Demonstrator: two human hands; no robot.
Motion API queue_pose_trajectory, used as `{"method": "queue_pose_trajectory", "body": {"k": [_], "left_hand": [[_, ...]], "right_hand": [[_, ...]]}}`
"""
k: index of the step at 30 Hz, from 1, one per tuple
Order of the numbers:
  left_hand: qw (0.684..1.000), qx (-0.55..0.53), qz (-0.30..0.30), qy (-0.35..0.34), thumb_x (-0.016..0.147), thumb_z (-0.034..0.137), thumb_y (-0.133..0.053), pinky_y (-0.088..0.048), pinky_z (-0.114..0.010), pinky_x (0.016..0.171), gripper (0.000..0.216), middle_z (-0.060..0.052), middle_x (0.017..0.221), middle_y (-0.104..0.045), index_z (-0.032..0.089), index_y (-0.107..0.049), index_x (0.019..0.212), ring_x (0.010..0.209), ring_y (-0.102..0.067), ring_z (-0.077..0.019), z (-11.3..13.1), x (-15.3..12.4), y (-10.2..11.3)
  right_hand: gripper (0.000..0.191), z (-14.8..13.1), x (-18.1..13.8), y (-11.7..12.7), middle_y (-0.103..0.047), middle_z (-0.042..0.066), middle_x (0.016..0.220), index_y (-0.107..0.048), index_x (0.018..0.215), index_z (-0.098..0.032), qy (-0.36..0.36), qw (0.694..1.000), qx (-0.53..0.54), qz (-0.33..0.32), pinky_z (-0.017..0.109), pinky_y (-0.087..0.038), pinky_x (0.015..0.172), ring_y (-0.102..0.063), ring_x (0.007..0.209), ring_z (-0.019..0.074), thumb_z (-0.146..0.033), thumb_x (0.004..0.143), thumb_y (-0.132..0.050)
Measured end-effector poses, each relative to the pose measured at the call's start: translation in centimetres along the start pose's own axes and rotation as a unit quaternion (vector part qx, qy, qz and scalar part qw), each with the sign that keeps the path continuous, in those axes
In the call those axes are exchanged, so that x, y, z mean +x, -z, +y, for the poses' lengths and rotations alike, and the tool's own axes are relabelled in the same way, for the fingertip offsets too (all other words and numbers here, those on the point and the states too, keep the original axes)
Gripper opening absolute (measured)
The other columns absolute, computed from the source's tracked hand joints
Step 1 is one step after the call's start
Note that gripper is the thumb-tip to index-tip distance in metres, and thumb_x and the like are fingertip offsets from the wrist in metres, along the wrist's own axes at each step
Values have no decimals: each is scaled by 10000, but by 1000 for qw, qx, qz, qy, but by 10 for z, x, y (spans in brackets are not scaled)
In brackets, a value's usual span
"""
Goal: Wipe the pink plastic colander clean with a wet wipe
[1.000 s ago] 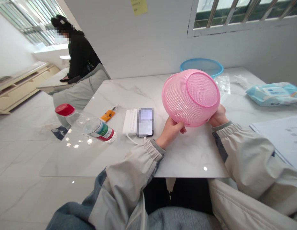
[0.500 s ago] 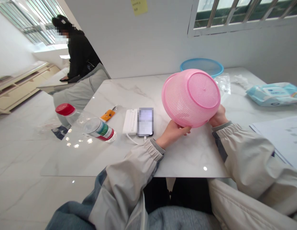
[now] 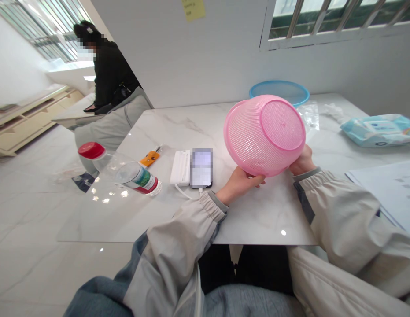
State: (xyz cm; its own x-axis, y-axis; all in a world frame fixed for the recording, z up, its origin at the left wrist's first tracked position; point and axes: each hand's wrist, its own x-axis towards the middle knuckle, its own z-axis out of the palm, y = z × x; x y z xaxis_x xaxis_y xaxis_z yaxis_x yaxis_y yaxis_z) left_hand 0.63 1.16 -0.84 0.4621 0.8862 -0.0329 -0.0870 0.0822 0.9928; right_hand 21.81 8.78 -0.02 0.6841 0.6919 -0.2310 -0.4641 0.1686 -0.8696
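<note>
A pink plastic strainer basket (image 3: pixel 264 132) is held tilted above the white marble table (image 3: pixel 178 127), its perforated bottom facing me. My left hand (image 3: pixel 239 184) grips its lower rim from below, fingers curled onto the edge. My right hand (image 3: pixel 302 160) holds the rim on the right side, mostly hidden behind the basket. Behind the pink basket stands a blue basin (image 3: pixel 279 90).
A phone (image 3: pixel 201 168) lies on a white power bank (image 3: pixel 180 167) with an orange item (image 3: pixel 149 158) beside it. A bottle with a red cap (image 3: pixel 125 169) lies at the left edge. Wipes pack (image 3: pixel 378 130) and papers (image 3: pixel 389 189) are right. A person in black (image 3: pixel 108 75) sits far left.
My left hand has slid a little to the right along the basket's lower rim. The basket has turned slightly; the right hand stays put.
</note>
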Motion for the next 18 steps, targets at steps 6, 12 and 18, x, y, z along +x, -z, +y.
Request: {"method": "queue_pose_trajectory", "body": {"k": [6, 12, 18], "left_hand": [[1000, 4, -5, -8, 867, 251, -874, -622, -267, 683, 239, -76, 859, -764, 118, -741, 1014, 804, -774, -189, 1, -1, -1], [1000, 12, -8, -12, 867, 267, -874, -624, -286, 702, 238, -79, 842, -770, 123, -741, 1002, 821, -781, -204, 1, -2, -1], [999, 16, -23, -18, 853, 226, -853, -634, -308, 738, 204, -77, 850, -772, 123, -748, 994, 825, -767, -198, -1, -1, -1]], "right_hand": [[150, -6, -10, -5, -739, -7, 890, -727, 817, -125, -20, 1000, -1, 5, 186, -642, 746, -683, 812, 108, 0, 885, -680], [184, -8, -11, -6, -737, -12, 890, -718, 810, -134, -26, 1000, -1, 7, 175, -634, 741, -683, 798, 102, 1, 910, -642], [190, -8, -10, -4, -712, -22, 858, -696, 779, -141, -23, 1000, -10, 14, 168, -628, 776, -664, 799, 94, 15, 880, -657]]}}
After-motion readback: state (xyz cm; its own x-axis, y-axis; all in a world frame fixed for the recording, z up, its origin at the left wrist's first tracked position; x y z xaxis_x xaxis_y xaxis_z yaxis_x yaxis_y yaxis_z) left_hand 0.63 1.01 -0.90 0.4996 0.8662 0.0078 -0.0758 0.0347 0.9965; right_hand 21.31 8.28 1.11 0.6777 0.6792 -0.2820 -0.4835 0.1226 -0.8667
